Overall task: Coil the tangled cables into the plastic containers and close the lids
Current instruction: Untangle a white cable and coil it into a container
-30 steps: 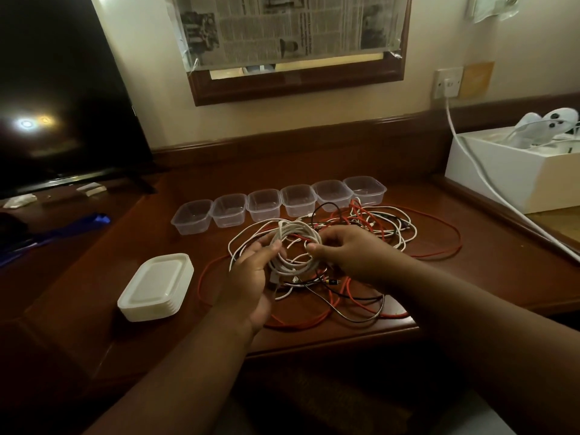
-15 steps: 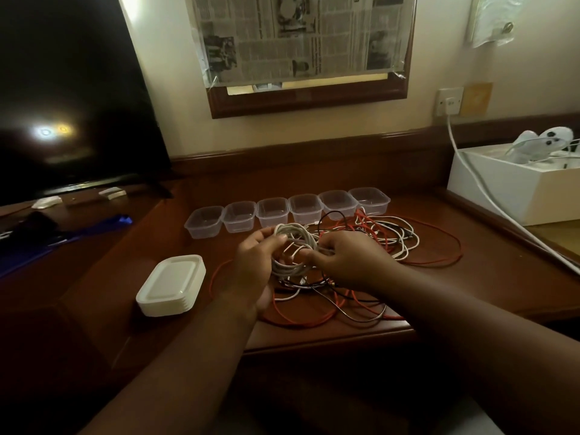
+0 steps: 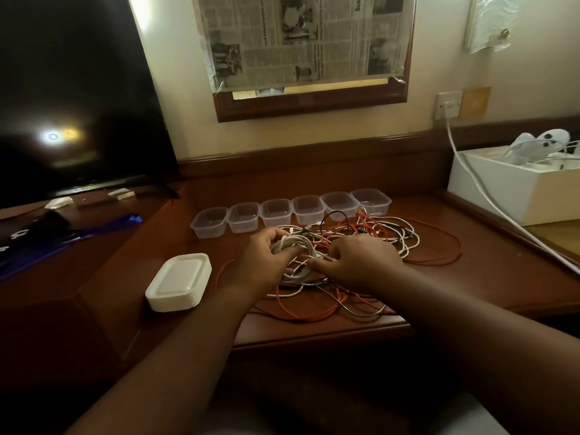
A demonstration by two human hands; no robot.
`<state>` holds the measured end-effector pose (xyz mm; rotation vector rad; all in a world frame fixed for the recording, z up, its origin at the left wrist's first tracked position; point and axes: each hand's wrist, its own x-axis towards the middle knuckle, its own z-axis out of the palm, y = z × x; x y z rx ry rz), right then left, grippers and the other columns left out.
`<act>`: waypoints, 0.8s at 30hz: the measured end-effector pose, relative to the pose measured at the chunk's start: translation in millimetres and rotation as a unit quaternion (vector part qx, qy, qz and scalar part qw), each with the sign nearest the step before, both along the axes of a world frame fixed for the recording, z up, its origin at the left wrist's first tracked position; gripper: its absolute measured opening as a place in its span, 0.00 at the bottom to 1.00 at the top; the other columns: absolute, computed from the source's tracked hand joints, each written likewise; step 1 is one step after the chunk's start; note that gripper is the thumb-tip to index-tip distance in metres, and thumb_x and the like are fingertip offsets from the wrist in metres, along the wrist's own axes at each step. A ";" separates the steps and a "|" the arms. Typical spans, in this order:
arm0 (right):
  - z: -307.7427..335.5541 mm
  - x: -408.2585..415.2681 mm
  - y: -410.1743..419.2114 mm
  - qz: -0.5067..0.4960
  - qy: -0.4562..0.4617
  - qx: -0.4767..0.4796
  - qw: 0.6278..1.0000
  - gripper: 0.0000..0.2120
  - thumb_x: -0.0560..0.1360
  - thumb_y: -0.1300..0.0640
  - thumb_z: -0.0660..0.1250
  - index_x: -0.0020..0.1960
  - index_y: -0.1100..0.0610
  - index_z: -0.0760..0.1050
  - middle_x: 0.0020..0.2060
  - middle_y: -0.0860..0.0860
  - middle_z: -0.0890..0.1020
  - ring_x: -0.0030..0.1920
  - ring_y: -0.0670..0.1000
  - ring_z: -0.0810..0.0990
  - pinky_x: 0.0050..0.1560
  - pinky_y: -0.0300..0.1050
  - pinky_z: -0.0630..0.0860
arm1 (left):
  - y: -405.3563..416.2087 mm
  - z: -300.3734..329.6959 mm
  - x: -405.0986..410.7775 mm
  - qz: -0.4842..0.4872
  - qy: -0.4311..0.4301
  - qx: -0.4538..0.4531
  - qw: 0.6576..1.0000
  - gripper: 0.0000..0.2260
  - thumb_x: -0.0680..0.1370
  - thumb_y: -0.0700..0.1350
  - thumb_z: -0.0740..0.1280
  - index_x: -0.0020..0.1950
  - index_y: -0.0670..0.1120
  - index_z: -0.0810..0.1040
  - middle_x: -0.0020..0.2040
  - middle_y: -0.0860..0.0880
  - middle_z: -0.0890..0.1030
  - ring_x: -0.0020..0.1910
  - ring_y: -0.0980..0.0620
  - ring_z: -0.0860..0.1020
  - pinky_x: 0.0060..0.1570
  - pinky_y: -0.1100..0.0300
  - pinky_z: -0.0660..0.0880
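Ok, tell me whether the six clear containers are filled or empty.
Empty: through all six clear containers only bare plastic shows; the cables lie on the desk, and the lids sit stacked apart.

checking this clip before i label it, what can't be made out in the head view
- White cable coil: its near side is covered by the left hand and right hand.
- Stack of lids: how many there are, edges too fine to count.
- Cable tangle: how many separate cables, strands overlap.
- White box: cut off by the right edge.

A single head-worn camera is looking forward and down, close over the wooden desk, facing the wall behind it.
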<state>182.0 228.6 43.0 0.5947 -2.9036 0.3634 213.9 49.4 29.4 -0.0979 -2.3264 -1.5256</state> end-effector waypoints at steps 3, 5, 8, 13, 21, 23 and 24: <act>0.8 -2.7 -6.2 0.029 -0.026 -0.022 0.999 0.23 0.78 0.35 0.58 0.37 0.52 0.76 0.30 0.48 0.76 0.32 0.48 0.74 0.31 0.41 0.66 | 3.6 -2.1 -3.8 0.021 0.004 0.009 1.000 0.01 0.78 0.41 0.70 0.49 0.45 0.79 0.41 0.46 0.83 0.39 0.48 0.84 0.38 0.53 0.82; 1.2 -4.4 -9.8 0.034 -0.036 -0.050 0.998 0.18 0.79 0.39 0.59 0.42 0.53 0.76 0.35 0.49 0.78 0.36 0.49 0.76 0.34 0.44 0.71 | 6.3 -2.3 -5.9 0.033 -0.006 0.036 0.999 0.02 0.79 0.41 0.68 0.47 0.46 0.79 0.36 0.50 0.82 0.34 0.52 0.81 0.32 0.55 0.78; 4.2 -7.8 -11.3 0.044 -0.105 -0.135 0.984 0.14 0.79 0.44 0.62 0.55 0.54 0.74 0.44 0.50 0.80 0.42 0.49 0.80 0.41 0.46 0.78 | 8.1 -2.1 -8.1 0.028 -0.024 0.070 0.997 0.04 0.80 0.41 0.67 0.47 0.47 0.79 0.29 0.54 0.79 0.28 0.58 0.77 0.26 0.60 0.73; 11.7 -8.2 -10.7 0.097 -0.258 -0.314 0.909 0.12 0.79 0.64 0.63 0.61 0.55 0.74 0.49 0.55 0.82 0.47 0.53 0.84 0.49 0.50 0.83 | 8.3 -1.6 -5.9 -0.027 -0.051 0.106 0.993 0.08 0.80 0.37 0.66 0.53 0.50 0.79 0.42 0.47 0.83 0.37 0.51 0.81 0.28 0.63 0.74; 14.2 1.6 -18.7 0.088 -0.311 -0.397 0.859 0.05 0.82 0.61 0.58 0.51 0.58 0.73 0.39 0.54 0.79 0.35 0.48 0.78 0.37 0.42 0.74 | 8.6 -4.4 -15.0 0.025 0.032 0.004 0.999 0.07 0.76 0.44 0.73 0.52 0.49 0.78 0.44 0.50 0.83 0.44 0.51 0.83 0.43 0.55 0.81; 14.1 0.2 -19.4 0.084 -0.324 -0.432 0.837 0.07 0.82 0.61 0.58 0.49 0.59 0.74 0.38 0.54 0.78 0.36 0.50 0.77 0.41 0.44 0.73 | 9.3 -6.5 -16.6 0.048 0.045 -0.010 0.998 0.04 0.76 0.46 0.72 0.48 0.50 0.78 0.41 0.49 0.82 0.42 0.50 0.82 0.43 0.49 0.81; 13.5 -1.3 -19.4 0.082 -0.330 -0.439 0.832 0.08 0.82 0.60 0.58 0.50 0.61 0.75 0.39 0.55 0.79 0.39 0.51 0.77 0.44 0.46 0.73 | 9.7 -6.9 -16.6 0.055 0.048 -0.020 0.997 0.03 0.77 0.46 0.71 0.46 0.52 0.78 0.40 0.50 0.81 0.40 0.51 0.81 0.43 0.48 0.80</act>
